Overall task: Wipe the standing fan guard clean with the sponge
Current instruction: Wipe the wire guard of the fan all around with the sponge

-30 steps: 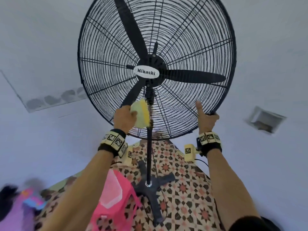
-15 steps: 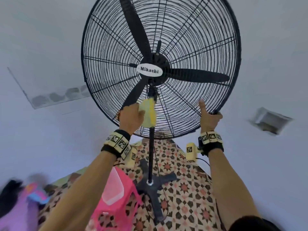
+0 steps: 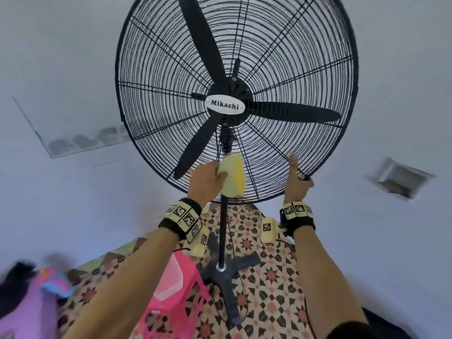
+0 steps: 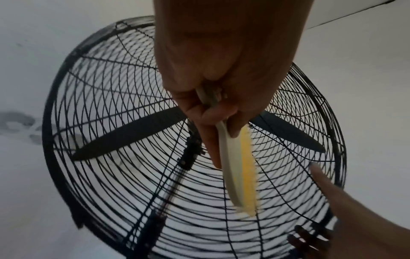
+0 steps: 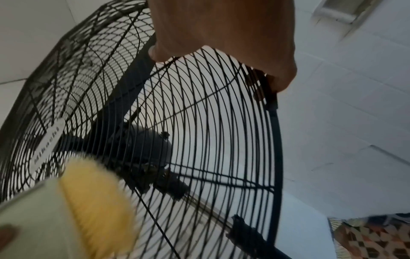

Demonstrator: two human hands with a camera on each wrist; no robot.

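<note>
A black standing fan fills the head view, its round wire guard (image 3: pixel 281 57) facing me with a white "Mikachi" badge (image 3: pixel 225 106) at the hub. My left hand (image 3: pixel 208 179) grips a yellow and pale green sponge (image 3: pixel 233 178) and presses it on the guard's lower middle, just below the hub. The left wrist view shows the sponge (image 4: pixel 240 168) edge-on against the wires, held between fingers and thumb. My right hand (image 3: pixel 299 179) grips the guard's lower right rim (image 3: pixel 318 167), thumb raised along the wires. In the right wrist view the rim (image 5: pixel 276 140) runs under my right hand (image 5: pixel 233 43), and the sponge (image 5: pixel 88 201) is at lower left.
The fan's pole (image 3: pixel 222 228) drops to a black cross base (image 3: pixel 227 267) on a patterned floor (image 3: pixel 269 289). A pink plastic stool (image 3: pixel 171 289) stands left of the base. Pale walls surround the fan, with a vent (image 3: pixel 398 179) at right.
My left hand has slid the sponge to the right and slightly up across the lower guard. The right hand keeps its grip on the rim.
</note>
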